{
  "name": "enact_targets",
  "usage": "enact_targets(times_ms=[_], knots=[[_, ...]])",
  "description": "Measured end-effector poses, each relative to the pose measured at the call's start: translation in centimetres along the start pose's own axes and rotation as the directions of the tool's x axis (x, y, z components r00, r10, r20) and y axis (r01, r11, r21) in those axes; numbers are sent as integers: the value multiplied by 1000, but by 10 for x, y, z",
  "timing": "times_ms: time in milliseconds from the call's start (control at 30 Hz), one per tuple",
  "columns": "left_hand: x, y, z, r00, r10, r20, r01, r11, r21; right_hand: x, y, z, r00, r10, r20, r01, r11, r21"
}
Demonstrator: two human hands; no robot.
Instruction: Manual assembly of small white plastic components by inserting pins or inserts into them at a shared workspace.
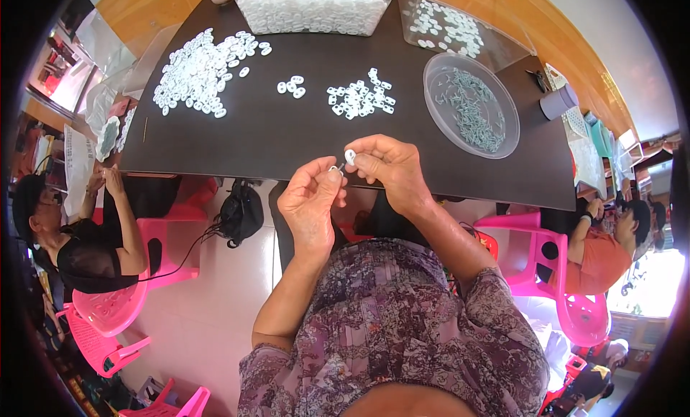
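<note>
My left hand (pixel 310 205) is closed, thumb against fingers, on a small white piece (pixel 335 170) that mostly hides behind the fingertips. Close beside it, my right hand (pixel 394 171) pinches a white oval plastic piece (pixel 350 157) with a hole in it. Something thin and dark shows between the two sets of fingertips, too small to name. Both hands are just over the table's near edge. Beyond them lie a loose cluster of white pieces with holes (pixel 361 101) and a little group of white ovals (pixel 291 86).
A large heap of white ovals (pixel 198 76) covers the far left of the dark table (pixel 237 144). At the back stand a full clear bin (pixel 309 15) and a clear tray (pixel 431 43). Right is a round dish (pixel 429 104) of grey screws (pixel 471 112). People sit on both sides.
</note>
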State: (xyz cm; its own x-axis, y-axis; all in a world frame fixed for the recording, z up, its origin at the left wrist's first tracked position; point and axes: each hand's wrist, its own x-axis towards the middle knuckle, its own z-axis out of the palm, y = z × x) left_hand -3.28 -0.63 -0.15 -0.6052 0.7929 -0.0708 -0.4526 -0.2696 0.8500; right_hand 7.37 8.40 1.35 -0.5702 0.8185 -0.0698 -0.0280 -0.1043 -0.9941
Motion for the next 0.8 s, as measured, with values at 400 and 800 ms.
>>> enact_targets(times_ms=[400, 800], knots=[[-2, -4, 0, 995, 88, 51, -91, 994, 58, 0, 0, 0, 999, -17, 28, 17, 1000, -15], [-2, -8, -3, 992, 119, 44, -122, 991, 59, 0, 2, 4, 999, -46, 6, 46, 996, -72]])
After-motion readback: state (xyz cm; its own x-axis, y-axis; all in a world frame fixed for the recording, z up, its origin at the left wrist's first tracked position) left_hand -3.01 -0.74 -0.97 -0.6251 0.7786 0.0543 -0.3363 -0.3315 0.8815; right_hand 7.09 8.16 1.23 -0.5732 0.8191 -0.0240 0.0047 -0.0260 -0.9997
